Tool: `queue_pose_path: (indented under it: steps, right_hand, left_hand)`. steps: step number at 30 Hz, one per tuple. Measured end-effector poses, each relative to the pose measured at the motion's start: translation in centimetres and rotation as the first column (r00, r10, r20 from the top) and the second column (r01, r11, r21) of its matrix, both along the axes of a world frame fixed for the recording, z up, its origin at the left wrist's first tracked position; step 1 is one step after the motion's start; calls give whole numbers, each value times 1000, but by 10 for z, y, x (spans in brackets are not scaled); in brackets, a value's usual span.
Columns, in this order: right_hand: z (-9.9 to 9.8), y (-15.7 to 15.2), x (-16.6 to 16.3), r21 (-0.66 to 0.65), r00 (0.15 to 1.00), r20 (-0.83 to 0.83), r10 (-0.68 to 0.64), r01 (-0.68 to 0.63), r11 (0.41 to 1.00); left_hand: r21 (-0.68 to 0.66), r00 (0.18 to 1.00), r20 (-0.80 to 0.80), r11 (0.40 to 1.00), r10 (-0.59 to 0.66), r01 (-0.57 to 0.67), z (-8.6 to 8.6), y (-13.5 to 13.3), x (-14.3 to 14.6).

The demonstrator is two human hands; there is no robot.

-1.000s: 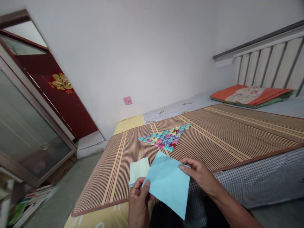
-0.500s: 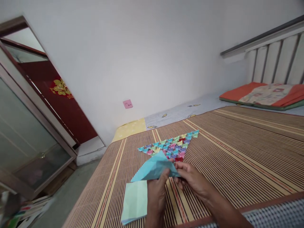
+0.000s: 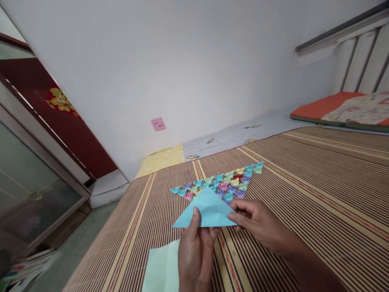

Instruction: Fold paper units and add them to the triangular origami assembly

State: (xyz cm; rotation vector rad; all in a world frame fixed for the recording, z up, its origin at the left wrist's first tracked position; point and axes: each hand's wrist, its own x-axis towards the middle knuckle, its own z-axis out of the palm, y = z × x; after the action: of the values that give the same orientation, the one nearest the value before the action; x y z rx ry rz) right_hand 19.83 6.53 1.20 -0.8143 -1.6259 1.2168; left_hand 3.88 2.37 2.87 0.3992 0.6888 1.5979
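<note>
A light blue paper (image 3: 206,211), folded into a triangle, is held just above the striped bamboo mat (image 3: 304,194). My left hand (image 3: 194,255) pinches its lower left edge with the thumb on top. The right corner is pinched by my right hand (image 3: 261,225). Just beyond the blue paper lies a flat triangle of many small coloured folded paper pieces (image 3: 225,184). A pale green sheet (image 3: 161,269) rests on the mat under my left wrist.
The mat covers a bed against a white wall with a pink socket plate (image 3: 158,123). An orange folded quilt (image 3: 340,107) lies by the headboard at far right. A red door and a glass panel (image 3: 30,182) stand on the left, papers on the floor below.
The flat blue sheet has been folded into a triangle and carried forward over the mat toward the coloured pieces. The view has shifted closer to the bed.
</note>
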Motion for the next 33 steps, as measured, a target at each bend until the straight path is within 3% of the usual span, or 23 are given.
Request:
queue_pose_path:
  steps: [5,7,12,19,24,28,33]
  right_hand:
    - [3,-5,7,103,978,104,-179,169,980]
    - [6,-8,6,117,960,99,-262,250,961]
    - [13,-17,2,189,917,12,-398,389,902]
    - [18,-21,-4,115,936,-157,-315,334,936]
    - [18,-24,-3,102,942,-162,-293,311,945]
    - [18,-24,-3,119,953,-136,-270,286,951]
    - [20,-24,-4,108,954,-122,-273,286,952]
  left_hand:
    - [-64,973,78,973,-217,222,-2,-6,-10]
    - [-61,980,96,981,-176,182,-4,-5,-11]
    - [-72,998,6,996,59,-59,-9,-4,-1]
    - [-104,994,-107,994,31,-43,-14,-10,17]
    - [-68,954,-294,994,60,-84,-26,-8,28]
    - [-49,962,-241,988,131,-146,-22,-10,44]
    - [-68,942,-286,977,175,-202,-16,-13,52]
